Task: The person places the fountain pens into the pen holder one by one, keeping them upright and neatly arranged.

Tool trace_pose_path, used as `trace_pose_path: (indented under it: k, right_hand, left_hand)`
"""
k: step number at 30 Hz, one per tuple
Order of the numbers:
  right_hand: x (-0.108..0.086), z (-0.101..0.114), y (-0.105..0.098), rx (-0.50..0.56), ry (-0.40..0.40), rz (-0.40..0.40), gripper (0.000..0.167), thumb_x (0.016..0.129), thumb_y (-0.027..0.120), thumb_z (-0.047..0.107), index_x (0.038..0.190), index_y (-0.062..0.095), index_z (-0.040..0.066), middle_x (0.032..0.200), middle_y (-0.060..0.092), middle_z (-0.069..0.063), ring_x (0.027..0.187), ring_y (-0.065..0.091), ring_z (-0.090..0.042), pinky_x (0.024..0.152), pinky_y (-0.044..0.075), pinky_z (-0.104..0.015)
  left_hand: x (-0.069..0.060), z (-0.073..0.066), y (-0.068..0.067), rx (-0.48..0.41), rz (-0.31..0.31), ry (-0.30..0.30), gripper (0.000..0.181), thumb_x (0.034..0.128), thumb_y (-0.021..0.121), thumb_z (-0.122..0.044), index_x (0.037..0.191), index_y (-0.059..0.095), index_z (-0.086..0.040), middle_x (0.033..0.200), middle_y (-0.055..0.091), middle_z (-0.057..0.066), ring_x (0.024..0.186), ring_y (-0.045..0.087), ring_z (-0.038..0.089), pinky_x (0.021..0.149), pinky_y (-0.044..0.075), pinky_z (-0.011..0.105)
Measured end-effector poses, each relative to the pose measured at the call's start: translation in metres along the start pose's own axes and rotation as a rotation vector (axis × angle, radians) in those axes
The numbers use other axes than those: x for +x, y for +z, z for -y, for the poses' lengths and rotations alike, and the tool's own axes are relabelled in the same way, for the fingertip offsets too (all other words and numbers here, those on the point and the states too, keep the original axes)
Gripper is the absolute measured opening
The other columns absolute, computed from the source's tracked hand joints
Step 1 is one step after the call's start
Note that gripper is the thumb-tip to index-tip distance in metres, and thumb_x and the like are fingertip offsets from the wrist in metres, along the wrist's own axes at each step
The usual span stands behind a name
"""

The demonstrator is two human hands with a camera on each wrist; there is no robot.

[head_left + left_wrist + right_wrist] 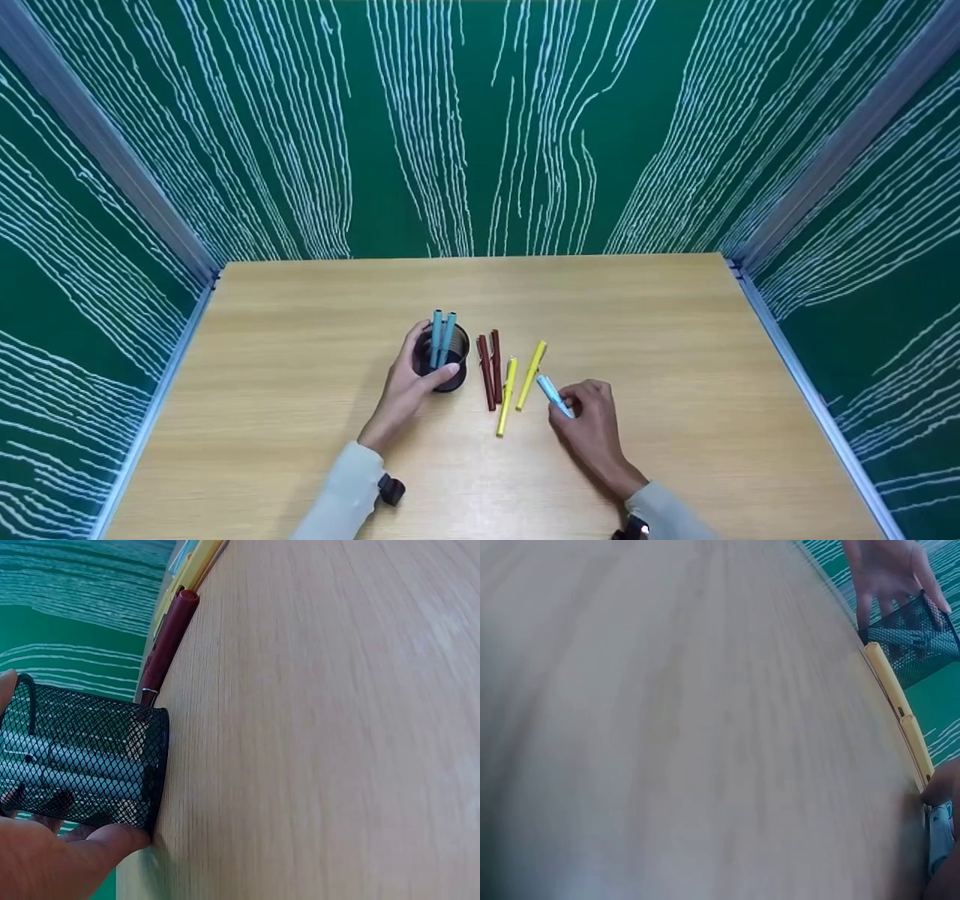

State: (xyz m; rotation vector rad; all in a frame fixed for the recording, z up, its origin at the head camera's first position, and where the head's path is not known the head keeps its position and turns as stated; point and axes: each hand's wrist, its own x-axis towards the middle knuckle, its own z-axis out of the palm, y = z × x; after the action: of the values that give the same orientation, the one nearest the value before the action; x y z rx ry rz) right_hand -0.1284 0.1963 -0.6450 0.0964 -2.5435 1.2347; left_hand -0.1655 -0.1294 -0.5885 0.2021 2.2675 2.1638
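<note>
My left hand (411,379) grips a black mesh pen cup (90,754) around its side, the cup standing on the table. Two blue pens (442,337) stand in it, and they show through the mesh in the left wrist view. To the right, my right hand (592,420) pinches a light blue pen (553,395) between thumb and fingers, close to the tabletop. Between the hands lie two dark red pens (491,371), nearest the cup, and two yellow pens (508,397), nearer the right hand. In the right wrist view, fingers partly hide the light blue pen (939,836).
The wooden table (285,322) reaches back to a green wall (420,150) with white wavy lines. Metal posts (120,142) stand at the back corners, and metal rails (810,405) run along the table's sides.
</note>
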Motion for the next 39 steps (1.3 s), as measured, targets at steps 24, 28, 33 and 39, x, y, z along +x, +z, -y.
trace_pose_path:
  k: [24, 28, 33, 39]
  right_hand:
    - [0.004, 0.012, -0.018, 0.184, 0.212, 0.044, 0.013, 0.095, 0.085, 0.009, 0.108, 0.081, 0.005, 0.109, 0.067, -0.009, 0.107, 0.057, -0.022, 0.090, 0.049, -0.027]
    - [0.010, 0.014, -0.020, 0.213, 0.230, 0.045, 0.015, 0.096, 0.085, 0.010, 0.109, 0.081, 0.005, 0.109, 0.067, -0.010, 0.106, 0.059, -0.022, 0.089, 0.050, -0.024]
    - [0.016, 0.021, -0.023, 0.247, 0.259, 0.050, 0.017, 0.097, 0.085, 0.011, 0.112, 0.080, 0.004, 0.109, 0.067, -0.010, 0.102, 0.061, -0.022, 0.084, 0.051, -0.024]
    - [0.023, 0.028, -0.028, 0.322, 0.284, 0.051, 0.017, 0.099, 0.082, 0.010, 0.113, 0.079, 0.003, 0.106, 0.068, -0.012, 0.097, 0.068, -0.023, 0.084, 0.054, -0.025]
  left_hand:
    - [-0.003, 0.005, 0.001, 0.022, -0.022, -0.018, 0.090, 0.0936, 0.088, -0.020, 0.169, 0.039, -0.016, 0.164, 0.051, 0.015, 0.148, 0.048, 0.037, 0.126, 0.033, 0.060]
    - [-0.002, 0.004, 0.001, 0.015, -0.025, -0.008, 0.091, 0.0931, 0.088, -0.019, 0.169, 0.038, -0.011, 0.163, 0.052, 0.016, 0.148, 0.048, 0.038, 0.126, 0.031, 0.060]
    - [-0.002, 0.003, 0.000, 0.029, -0.029, -0.011, 0.092, 0.0930, 0.088, -0.019, 0.169, 0.038, -0.012, 0.163, 0.052, 0.015, 0.148, 0.048, 0.039, 0.126, 0.032, 0.060]
    - [0.000, 0.003, 0.000, 0.038, -0.021, -0.014, 0.092, 0.0930, 0.089, -0.023, 0.169, 0.039, -0.016, 0.165, 0.051, 0.013, 0.148, 0.049, 0.038, 0.124, 0.034, 0.061]
